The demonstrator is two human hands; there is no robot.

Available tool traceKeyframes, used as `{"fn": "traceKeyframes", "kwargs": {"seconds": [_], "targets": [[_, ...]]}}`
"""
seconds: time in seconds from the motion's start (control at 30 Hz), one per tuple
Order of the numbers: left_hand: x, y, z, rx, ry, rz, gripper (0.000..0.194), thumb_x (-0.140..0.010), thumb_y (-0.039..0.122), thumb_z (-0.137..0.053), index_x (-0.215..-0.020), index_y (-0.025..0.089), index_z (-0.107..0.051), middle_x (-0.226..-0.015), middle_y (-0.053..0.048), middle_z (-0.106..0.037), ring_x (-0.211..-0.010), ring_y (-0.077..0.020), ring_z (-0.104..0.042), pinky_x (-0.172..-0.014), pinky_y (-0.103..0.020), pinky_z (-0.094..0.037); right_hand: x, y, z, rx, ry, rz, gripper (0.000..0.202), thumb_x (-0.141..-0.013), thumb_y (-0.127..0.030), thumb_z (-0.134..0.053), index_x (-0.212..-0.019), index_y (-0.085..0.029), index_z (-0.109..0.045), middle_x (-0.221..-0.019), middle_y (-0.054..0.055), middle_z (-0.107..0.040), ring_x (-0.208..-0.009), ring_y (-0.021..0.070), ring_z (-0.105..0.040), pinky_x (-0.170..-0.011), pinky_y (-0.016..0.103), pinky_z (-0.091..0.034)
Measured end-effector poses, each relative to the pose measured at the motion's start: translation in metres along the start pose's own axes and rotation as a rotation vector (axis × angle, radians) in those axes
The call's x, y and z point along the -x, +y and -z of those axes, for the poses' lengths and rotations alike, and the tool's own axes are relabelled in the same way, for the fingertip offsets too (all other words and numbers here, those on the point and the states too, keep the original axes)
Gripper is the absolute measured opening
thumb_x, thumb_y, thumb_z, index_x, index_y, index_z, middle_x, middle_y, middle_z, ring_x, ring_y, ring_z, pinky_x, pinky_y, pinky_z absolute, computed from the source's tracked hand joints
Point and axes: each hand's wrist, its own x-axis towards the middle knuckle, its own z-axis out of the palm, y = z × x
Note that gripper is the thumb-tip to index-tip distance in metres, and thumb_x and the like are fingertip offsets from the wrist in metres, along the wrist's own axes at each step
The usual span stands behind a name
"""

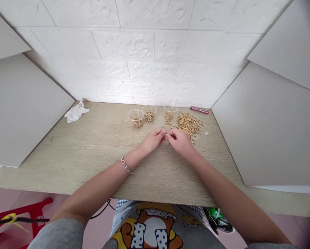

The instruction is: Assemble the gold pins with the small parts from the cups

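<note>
My left hand (155,139) and my right hand (180,141) meet over the middle of the table, fingertips close together. A thin gold-coloured rod (163,127) pokes up from the pinched fingers of my left hand. My right hand is also closed in a pinch, but what lies between its fingers is too small to make out. Just beyond and to the right of my right hand lies a loose pile of gold-coloured rods (187,122). Three clear plastic cups hold small gold-coloured pieces: a left cup (135,115), a middle cup (149,110) and a right cup (171,108).
A red tube (199,110) lies by the back wall (140,71). At the far left is a crumpled white tissue (76,112). Grey panels (271,131) flank the wooden table (100,138). Below on the left stands a red plastic frame (37,211).
</note>
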Motion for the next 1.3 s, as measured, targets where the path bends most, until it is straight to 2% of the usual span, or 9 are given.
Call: {"fn": "traceKeyframes", "kwargs": {"seconds": [0.1,0.17,0.27,0.47,0.63,0.9,1.07,1.3], "targets": [[0.001,0.001,-0.002,0.031,-0.06,0.007,0.028,-0.079,0.037,-0.051,-0.064,0.014,-0.051,-0.058,0.003,-0.049,-0.052,-0.0067,-0.04,-0.053,-0.022,-0.032,-0.002,0.001,0.008,-0.149,-0.168,-0.084,0.012,-0.071,-0.026,-0.051,-0.063,-0.019,-0.053,-0.054,-0.002,-0.056,-0.046,0.0114,-0.05,-0.048,0.024,-0.039],[0.001,0.0,-0.003,0.075,-0.049,0.023,0.029,-0.08,0.038,-0.051,-0.064,0.014,-0.05,-0.058,0.003,-0.049,-0.051,-0.0064,-0.04,-0.053,-0.022,-0.032,-0.002,0.003,0.006,-0.214,-0.116,-0.078,0.014,-0.072,-0.029,-0.052,-0.064,-0.018,-0.054,-0.054,-0.002,-0.056,-0.046,0.0112,-0.05,-0.048,0.024,-0.039],[0.0,-0.002,-0.002,0.123,-0.003,0.051,0.03,-0.079,0.038,-0.052,-0.063,0.014,-0.048,-0.056,0.004,-0.047,-0.05,-0.0058,-0.039,-0.052,-0.021,-0.032,-0.001,0.006,-0.003,-0.171,0.03,-0.017,0.015,-0.074,-0.03,-0.051,-0.065,-0.018,-0.055,-0.056,-0.001,-0.057,-0.05,0.0115,-0.05,-0.052,0.025,-0.039],[0.0,0.0,0.003,0.058,-0.069,0.065,0.032,-0.079,0.042,-0.052,-0.064,0.013,-0.049,-0.059,0.003,-0.051,-0.051,-0.0059,-0.043,-0.053,-0.021,-0.034,-0.002,0.009,-0.002,-0.144,-0.075,0.001,0.013,-0.074,-0.027,-0.05,-0.065,-0.018,-0.054,-0.054,-0.003,-0.055,-0.049,0.0104,-0.048,-0.051,0.024,-0.037],[-0.001,-0.001,0.005,0.062,-0.117,0.06,0.036,-0.077,0.048,-0.052,-0.067,0.013,-0.05,-0.061,0.003,-0.051,-0.052,-0.0053,-0.045,-0.054,-0.02,-0.036,-0.001,0.009,-0.003,-0.22,-0.029,0.061,0.013,-0.077,-0.026,-0.048,-0.07,-0.018,-0.055,-0.062,-0.001,-0.06,-0.054,0.0101,-0.051,-0.056,0.024,-0.04],[-0.002,0.001,0.007,-0.021,-0.143,0.066,0.042,-0.077,0.054,-0.049,-0.066,0.014,-0.049,-0.06,0.003,-0.05,-0.05,-0.0055,-0.044,-0.05,-0.021,-0.036,-0.002,0.01,-0.004,-0.237,0.0,0.035,0.014,-0.076,-0.029,-0.05,-0.07,-0.018,-0.055,-0.06,-0.001,-0.059,-0.052,0.0103,-0.05,-0.054,0.024,-0.04],[-0.001,0.002,0.009,0.013,-0.15,0.079,0.045,-0.078,0.057,-0.047,-0.066,0.014,-0.049,-0.06,0.002,-0.05,-0.05,-0.0062,-0.044,-0.05,-0.022,-0.035,-0.002,0.011,-0.004,-0.216,0.048,0.022,0.013,-0.075,-0.029,-0.05,-0.072,-0.018,-0.055,-0.062,-0.002,-0.058,-0.053,0.0105,-0.05,-0.055,0.024,-0.04],[-0.003,-0.002,0.012,0.054,-0.178,0.066,0.041,-0.073,0.054,-0.055,-0.063,0.015,-0.047,-0.057,0.004,-0.046,-0.048,-0.005,-0.039,-0.049,-0.021,-0.03,0.0,0.007,-0.002,-0.229,0.003,0.049,0.013,-0.075,-0.028,-0.05,-0.069,-0.018,-0.057,-0.059,-0.002,-0.057,-0.052,0.0107,-0.05,-0.054,0.025,-0.04]]}}
